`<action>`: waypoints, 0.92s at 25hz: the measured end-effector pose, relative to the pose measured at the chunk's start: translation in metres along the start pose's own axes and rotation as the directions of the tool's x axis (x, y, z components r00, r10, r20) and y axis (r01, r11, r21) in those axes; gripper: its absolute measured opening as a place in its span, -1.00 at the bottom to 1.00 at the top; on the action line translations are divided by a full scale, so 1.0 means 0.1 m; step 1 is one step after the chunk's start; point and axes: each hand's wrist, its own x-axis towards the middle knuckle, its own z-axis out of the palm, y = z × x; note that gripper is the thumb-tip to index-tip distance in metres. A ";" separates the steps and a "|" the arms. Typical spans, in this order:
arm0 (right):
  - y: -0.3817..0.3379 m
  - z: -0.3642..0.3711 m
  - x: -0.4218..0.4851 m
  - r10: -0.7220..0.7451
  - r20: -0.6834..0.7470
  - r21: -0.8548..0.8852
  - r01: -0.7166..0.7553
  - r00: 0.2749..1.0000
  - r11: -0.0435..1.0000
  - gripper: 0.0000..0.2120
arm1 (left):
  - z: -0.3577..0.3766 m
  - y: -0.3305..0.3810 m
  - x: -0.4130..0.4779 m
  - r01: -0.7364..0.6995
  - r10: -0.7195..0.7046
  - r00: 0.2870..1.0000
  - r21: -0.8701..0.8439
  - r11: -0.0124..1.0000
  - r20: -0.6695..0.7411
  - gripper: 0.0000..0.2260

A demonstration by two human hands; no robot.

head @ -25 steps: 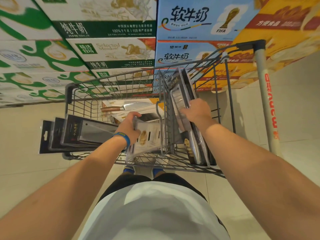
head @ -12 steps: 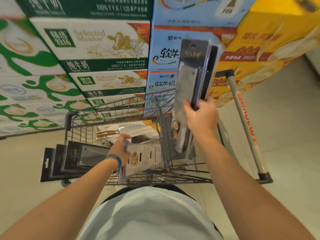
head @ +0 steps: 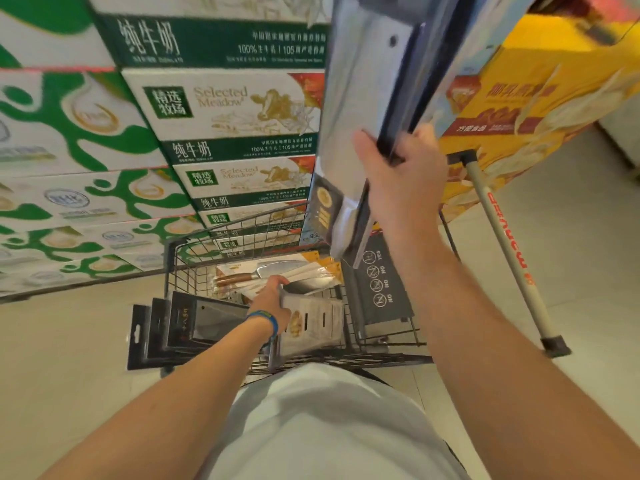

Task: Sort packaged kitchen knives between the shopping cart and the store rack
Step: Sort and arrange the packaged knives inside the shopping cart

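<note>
— What's stacked at the back?
— Milk cartons (head: pixel 225 109), green and white, some printed "Selected Meadow".
— And on the right?
— Yellow boxes (head: pixel 526 98), stacked too. Pale tiled floor (head: pixel 62 341) below.

Knife packs (head: pixel 360 98) held above cart (head: pixel 242 237) at right, more packs (head: pixel 311 323) in cart, cartons (head: pixel 225 109) stacked behind

Tops of held knife packs (head: pixel 360 98) off-frame

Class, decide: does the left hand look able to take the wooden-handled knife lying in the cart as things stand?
Likely reachable, but not free to take: the left hand lies right beside the wooden-handled knife with nothing between, yet its fingers grip a white pack.
</note>
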 end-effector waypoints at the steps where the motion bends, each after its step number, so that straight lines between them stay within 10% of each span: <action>1: -0.04 0.04 -0.11 -0.006 0.027 -0.032 0.007 1.000 0.999 -0.78 | 0.00 0.00 0.00 -0.003 0.003 1.000 -0.007 1.000 0.001 -0.49; 9: -0.42 0.14 -0.40 -0.270 -0.012 0.074 0.270 0.963 0.960 -0.80 | 0.02 -0.02 0.02 -0.010 0.010 0.999 -0.016 1.000 0.030 -0.47; 18: 0.43 0.50 -1.13 -0.032 0.327 -0.171 0.092 0.944 0.981 -0.78 | 0.01 0.00 0.01 -0.025 0.025 1.000 0.001 1.000 -0.008 -0.56; 23: 1.13 0.44 -1.57 0.196 0.552 -0.356 0.016 0.810 0.934 -0.72 | 0.05 0.02 -0.02 -0.033 0.031 0.999 -0.053 0.998 -0.034 -0.56</action>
